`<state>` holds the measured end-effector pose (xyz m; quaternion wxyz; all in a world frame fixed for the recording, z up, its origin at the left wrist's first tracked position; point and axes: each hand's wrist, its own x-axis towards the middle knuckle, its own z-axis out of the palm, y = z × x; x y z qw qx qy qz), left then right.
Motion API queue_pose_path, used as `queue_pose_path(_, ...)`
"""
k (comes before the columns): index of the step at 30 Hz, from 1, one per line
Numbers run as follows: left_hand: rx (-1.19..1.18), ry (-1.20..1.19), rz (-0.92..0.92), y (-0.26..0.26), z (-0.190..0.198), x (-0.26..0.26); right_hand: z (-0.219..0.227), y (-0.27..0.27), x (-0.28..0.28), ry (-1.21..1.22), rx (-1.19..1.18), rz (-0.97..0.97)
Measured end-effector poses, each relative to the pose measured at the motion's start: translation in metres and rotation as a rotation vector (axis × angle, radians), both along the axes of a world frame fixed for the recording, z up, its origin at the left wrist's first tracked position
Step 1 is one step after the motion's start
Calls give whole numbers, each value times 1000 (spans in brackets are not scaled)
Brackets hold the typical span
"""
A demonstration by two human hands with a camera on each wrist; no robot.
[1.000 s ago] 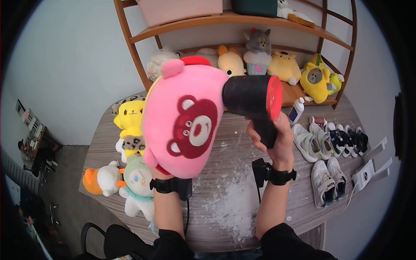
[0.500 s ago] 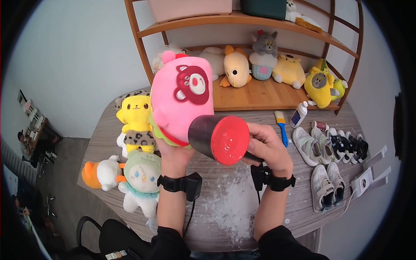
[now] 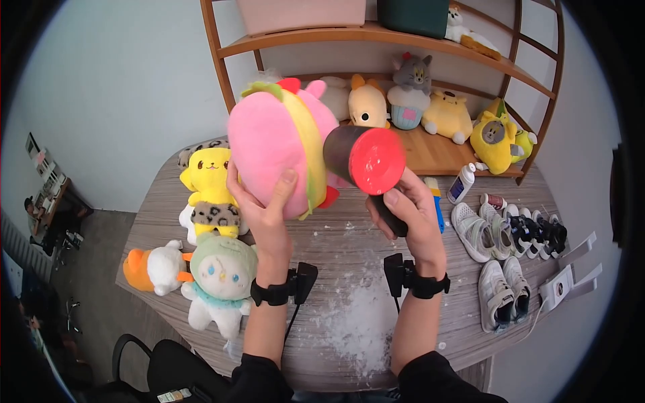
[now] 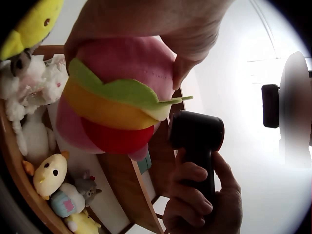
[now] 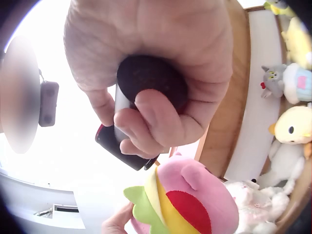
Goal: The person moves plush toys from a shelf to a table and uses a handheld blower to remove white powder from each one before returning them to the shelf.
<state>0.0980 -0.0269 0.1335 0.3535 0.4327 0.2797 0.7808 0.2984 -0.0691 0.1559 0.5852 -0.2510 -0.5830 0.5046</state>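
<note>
My left hand (image 3: 267, 218) grips a pink plush burger (image 3: 265, 138) from below and raises it over the table, thumb across its plain pink side. Yellow, green and red layers (image 4: 117, 107) run round the toy's middle, and its bear face is turned away. In my right hand (image 3: 422, 221) is a black hair dryer (image 3: 377, 161) with a red back end, its handle wrapped by curled fingers. The dryer's nozzle (image 4: 174, 131) points at the layered side of the plush, close beside it. From the right wrist view, the handle's dark butt (image 5: 151, 83) shows inside the fist.
Plush toys, including a yellow one (image 3: 209, 171) and a green-hooded one (image 3: 222, 279), lie at the table's left. White powder (image 3: 366, 322) is scattered in front. On the right are a bottle (image 3: 461, 185), a brush (image 3: 438, 208) and several shoes (image 3: 497, 295). Behind stands a wooden shelf (image 3: 430, 158).
The plush has turned, so its bear face no longer faces me and its layers and plain side do. The hair dryer dipped towards me, then rose again beside the plush.
</note>
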Motion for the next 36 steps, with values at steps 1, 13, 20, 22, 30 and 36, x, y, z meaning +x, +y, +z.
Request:
queue_pose_path(1, 17, 35, -4, 1, 0, 1, 0, 0, -1, 10, -7, -20)
queue_pose_path(13, 152, 364, 112, -8, -1, 16, 5, 0, -6, 37, 64, -186)
queue_pose_path(20, 32, 83, 69, -9, 2, 10, 0, -4, 2, -7, 20, 46)
queue_pose_path(22, 13, -32, 59, -7, 3, 9, 1, -4, -1, -43, 3, 84)
queue_pose_path(30, -86, -360, -180, 2, -6, -4, -4, 0, -5, -425, 102, 64)
queue_pose_path(36, 33, -432, -450, -2, 11, -5, -7, 1, -7, -478, 147, 82)
